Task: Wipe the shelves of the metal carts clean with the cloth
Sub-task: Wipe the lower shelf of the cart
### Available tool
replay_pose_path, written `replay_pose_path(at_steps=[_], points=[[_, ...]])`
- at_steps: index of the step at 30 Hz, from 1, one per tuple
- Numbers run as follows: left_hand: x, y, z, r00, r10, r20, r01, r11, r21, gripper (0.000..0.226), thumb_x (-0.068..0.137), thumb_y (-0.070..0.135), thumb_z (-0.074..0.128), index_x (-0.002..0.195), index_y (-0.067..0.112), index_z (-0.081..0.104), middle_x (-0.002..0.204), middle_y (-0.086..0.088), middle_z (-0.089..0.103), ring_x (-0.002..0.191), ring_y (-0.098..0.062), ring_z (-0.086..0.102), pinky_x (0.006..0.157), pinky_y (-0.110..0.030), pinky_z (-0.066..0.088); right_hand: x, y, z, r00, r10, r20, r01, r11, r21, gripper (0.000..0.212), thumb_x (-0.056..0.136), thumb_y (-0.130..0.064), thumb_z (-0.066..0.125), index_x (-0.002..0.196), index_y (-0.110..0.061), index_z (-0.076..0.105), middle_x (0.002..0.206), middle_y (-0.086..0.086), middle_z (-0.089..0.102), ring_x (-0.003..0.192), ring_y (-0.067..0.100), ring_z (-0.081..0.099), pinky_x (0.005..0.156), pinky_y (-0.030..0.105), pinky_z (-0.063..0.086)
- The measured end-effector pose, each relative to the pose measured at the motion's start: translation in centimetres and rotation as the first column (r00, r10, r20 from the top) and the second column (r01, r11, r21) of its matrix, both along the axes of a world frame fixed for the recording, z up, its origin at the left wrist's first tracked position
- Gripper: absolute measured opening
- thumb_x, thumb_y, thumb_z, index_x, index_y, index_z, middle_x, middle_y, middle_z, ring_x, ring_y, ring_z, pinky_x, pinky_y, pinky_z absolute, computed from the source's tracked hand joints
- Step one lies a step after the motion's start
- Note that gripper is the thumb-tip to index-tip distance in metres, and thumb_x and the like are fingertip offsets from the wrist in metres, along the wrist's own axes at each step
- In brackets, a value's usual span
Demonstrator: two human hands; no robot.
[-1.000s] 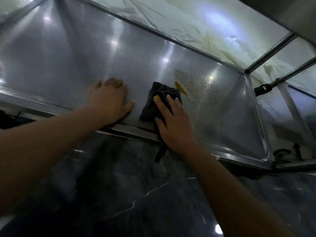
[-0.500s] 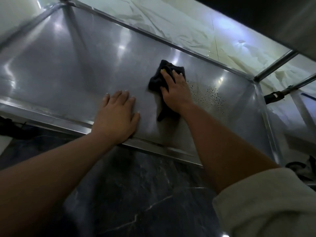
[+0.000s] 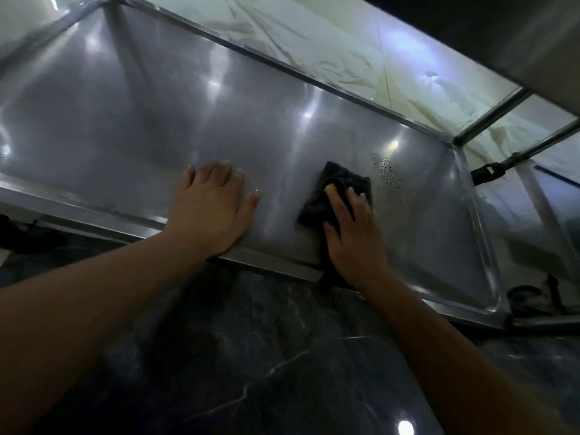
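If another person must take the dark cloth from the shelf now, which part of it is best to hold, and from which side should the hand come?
Probably the bunched far end of the dark cloth, coming from the far side of the metal shelf. That end stands up in folds and lies uncovered, so fingers can pinch it. The near part lies flat under the right hand, and its tail hangs over the front rim. The left hand rests flat, apart from it.

Two bare forearms enter from the lower edge, one at each side. No sleeve, cuff, watch, bracelet or ring shows on either arm within view. The left hand is ungloved, with short, pale, glossy fingernails visible on the thumb and fingertips. The right hand is also ungloved; its fingernails are pale and short, and one fingertip carries a yellow mark or yellow nail colour, not resolvable further.
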State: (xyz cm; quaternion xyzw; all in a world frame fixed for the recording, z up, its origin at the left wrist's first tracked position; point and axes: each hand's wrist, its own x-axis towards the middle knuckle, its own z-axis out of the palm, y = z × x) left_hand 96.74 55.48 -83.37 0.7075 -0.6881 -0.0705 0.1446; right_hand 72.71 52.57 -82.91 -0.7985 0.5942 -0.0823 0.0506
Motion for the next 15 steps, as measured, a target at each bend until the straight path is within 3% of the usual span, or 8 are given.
replay_pose_path(at_steps=[4, 7, 11, 15], points=[[-0.1, -0.1, 0.3, 0.997, -0.020, 0.080, 0.015, 0.998, 0.062, 0.072, 0.094, 0.057, 0.012, 0.137, 0.009, 0.043, 0.143, -0.019, 0.039, 0.132, -0.037, 0.034, 0.111, -0.051, 0.021, 0.4, 2.3, -0.1, 0.998, 0.059, -0.012, -0.059, 0.997, 0.054, 0.059, 0.100, -0.038, 0.039, 0.151, -0.038, 0.011, 0.161, 0.004, 0.006, 0.147, 0.026, -0.001, 0.117, 0.041, 0.003], [-0.6, -0.7, 0.3, 0.996, -0.007, 0.093, -0.001, 0.996, 0.084, 0.068, 0.093, 0.057, 0.017, 0.136, 0.011, 0.043, 0.142, -0.018, 0.039, 0.131, -0.037, 0.033, 0.110, -0.053, 0.021, 0.4, 1.6, 0.3, 0.995, 0.101, -0.023, -0.100, 0.994, 0.054, 0.058, 0.100, -0.038, 0.039, 0.151, -0.037, 0.012, 0.161, 0.005, 0.006, 0.147, 0.026, -0.001, 0.119, 0.043, 0.004], [-2.1, -1.5, -0.1, 0.996, 0.065, 0.060, -0.071, 0.990, 0.120, 0.068, 0.092, 0.059, 0.017, 0.140, 0.014, 0.037, 0.149, -0.015, 0.030, 0.140, -0.034, 0.019, 0.113, -0.059, 0.013, 0.8, -2.0, 0.5, 0.990, 0.144, 0.001, -0.144, 0.988, 0.064, 0.057, 0.099, -0.035, 0.042, 0.151, -0.035, 0.017, 0.160, 0.007, 0.009, 0.147, 0.028, 0.001, 0.119, 0.045, 0.006], [-2.4, -1.4, -0.8, 0.994, 0.078, 0.077, -0.084, 0.992, 0.091, 0.071, 0.092, 0.059, 0.013, 0.143, 0.015, 0.033, 0.153, -0.014, 0.027, 0.143, -0.034, 0.014, 0.113, -0.060, 0.009, 2.2, -8.2, 0.5, 0.998, 0.063, 0.017, -0.064, 0.994, 0.090, 0.057, 0.099, -0.035, 0.043, 0.150, -0.035, 0.020, 0.160, 0.009, 0.012, 0.147, 0.029, 0.004, 0.119, 0.047, 0.008]])
